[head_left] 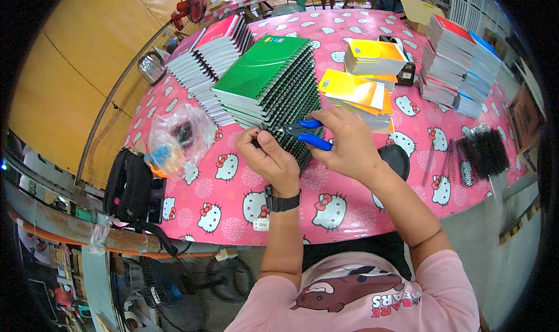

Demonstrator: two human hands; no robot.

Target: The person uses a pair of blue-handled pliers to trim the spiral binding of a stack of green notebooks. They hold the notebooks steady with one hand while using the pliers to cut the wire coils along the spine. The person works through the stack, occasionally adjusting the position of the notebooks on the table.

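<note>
A tall stack of green spiral notebooks [262, 67] stands before me, with its black coils facing my hands. My left hand [271, 164], with a dark watch on the wrist, is closed at the stack's near corner. Its thumb and fingers pinch the coil end of a notebook low in the stack; the fingertips are partly hidden. In my right hand [351, 144] are small blue-handled cutting pliers [314, 143], gripped by the handles, which stand apart. Their jaws point left, at the coil beside my left thumb.
Red-covered notebooks [216, 32] are stacked behind left, yellow booklets [372, 52] behind right, and red and blue booklets [448, 58] far right. Loose black coils [486, 151] lie at right. A clear plastic bag [180, 137] and a black bag [129, 183] are at left on the pink table [233, 230].
</note>
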